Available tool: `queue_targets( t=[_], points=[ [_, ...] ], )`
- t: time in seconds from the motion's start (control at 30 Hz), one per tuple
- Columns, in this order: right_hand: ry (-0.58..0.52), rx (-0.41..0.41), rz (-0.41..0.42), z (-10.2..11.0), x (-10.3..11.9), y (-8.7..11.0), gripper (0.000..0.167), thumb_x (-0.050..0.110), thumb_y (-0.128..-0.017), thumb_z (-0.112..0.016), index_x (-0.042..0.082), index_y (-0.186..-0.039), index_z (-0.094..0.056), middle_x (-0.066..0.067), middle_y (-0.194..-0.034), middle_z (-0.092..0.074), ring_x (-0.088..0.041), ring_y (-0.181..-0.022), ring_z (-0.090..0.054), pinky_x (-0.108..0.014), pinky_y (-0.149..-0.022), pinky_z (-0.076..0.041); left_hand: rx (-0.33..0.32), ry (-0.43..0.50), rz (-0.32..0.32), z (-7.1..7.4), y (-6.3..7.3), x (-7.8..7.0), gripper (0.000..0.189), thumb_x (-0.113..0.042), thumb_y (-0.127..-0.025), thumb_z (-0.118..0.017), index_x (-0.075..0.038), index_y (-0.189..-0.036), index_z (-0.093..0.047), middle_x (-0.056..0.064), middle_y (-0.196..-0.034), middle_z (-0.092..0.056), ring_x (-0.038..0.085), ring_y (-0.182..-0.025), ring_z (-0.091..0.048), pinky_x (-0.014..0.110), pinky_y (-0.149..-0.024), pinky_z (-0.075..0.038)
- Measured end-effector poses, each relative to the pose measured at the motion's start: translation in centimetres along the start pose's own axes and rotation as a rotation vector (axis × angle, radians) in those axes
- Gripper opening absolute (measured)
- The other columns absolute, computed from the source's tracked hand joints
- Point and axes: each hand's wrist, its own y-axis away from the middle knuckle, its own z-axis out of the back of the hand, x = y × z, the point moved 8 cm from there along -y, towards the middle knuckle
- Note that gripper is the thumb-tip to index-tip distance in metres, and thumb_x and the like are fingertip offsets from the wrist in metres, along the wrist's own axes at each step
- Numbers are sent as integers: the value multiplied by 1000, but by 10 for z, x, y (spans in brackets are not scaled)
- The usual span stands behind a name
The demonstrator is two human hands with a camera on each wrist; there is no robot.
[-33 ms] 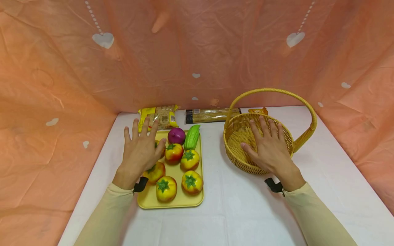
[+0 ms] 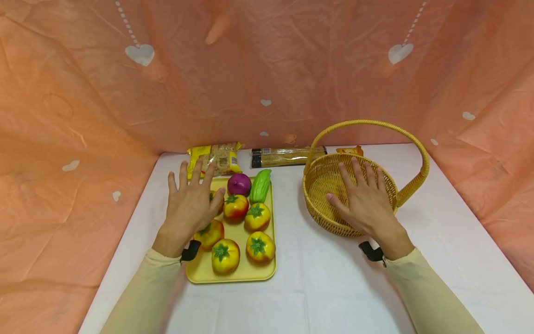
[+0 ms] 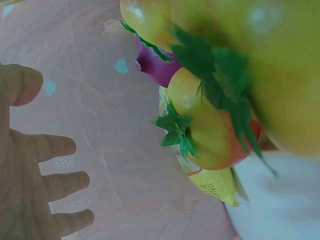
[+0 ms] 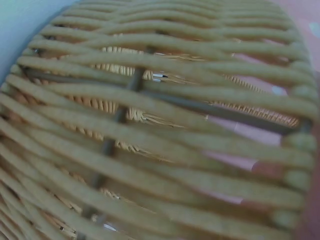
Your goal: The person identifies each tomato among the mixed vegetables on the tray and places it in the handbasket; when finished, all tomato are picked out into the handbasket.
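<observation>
Two hands: both held wide, fingers spread and nothing in the grip; the left hand is over the left side of the tray, the right hand over the near right side of the basket; whether either touches what lies below, I cannot tell.
Tray: pale yellow, on the left of the white worktop.
Fruits on tray: six yellow-red fruits with green leafy tops, two of them partly hidden by the left hand.
Vegetables on tray: purple onion and ridged green gourd, side by side at the far end.
Basket: round, woven, upright, right of the tray and well apart from it, its tall handle arching above; the weave fills the right wrist view.
Back row: yellow packet behind the tray, long black-ended pack between, small orange packet behind the basket.
Backdrop: peach cloth with pale hearts.
</observation>
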Motion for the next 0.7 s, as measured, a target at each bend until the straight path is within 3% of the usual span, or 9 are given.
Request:
queue_targets(
  t=[0.2, 0.33, 0.5, 0.7],
  points=[
    [-15, -9, 0, 3, -2, 1, 89, 65, -109, -47, 9, -174, -27, -28, -181, -16, -59, -164, -14, -76, -133, -4, 7, 7, -8, 3, -1, 2, 78, -48, -111, -52, -10, -174, -27, 27, -180, -21, 57, -165, -8, 82, -128, -3],
    [-32, -16, 19, 6, -1, 2, 90, 65, -108, -50, 8, -174, -27, -28, -181, -17, -59, -164, -15, -75, -133, -5, 13, 62, -15, 9, -1, 14, 77, -47, -112, -51, -10, -175, -25, 28, -179, -21, 59, -164, -9, 82, -128, -6],
    [-121, -77, 108, 17, 4, 7, 89, 56, -106, -62, 6, -172, -31, -28, -178, -26, -57, -162, -23, -74, -132, -15, 1, 248, -54, 19, 2, 42, 72, -36, -113, -54, -4, -173, -28, 31, -177, -25, 58, -163, -18, 79, -129, -15],
    [-325, -150, 245, 30, 15, 24, 77, 30, -100, -76, 12, -168, -44, -17, -168, -51, -44, -154, -48, -68, -123, -40, -85, 403, -44, 27, 10, 83, 63, -23, -110, -61, -4, -167, -42, 31, -168, -44, 56, -154, -40, 77, -123, -32]
  ],
)
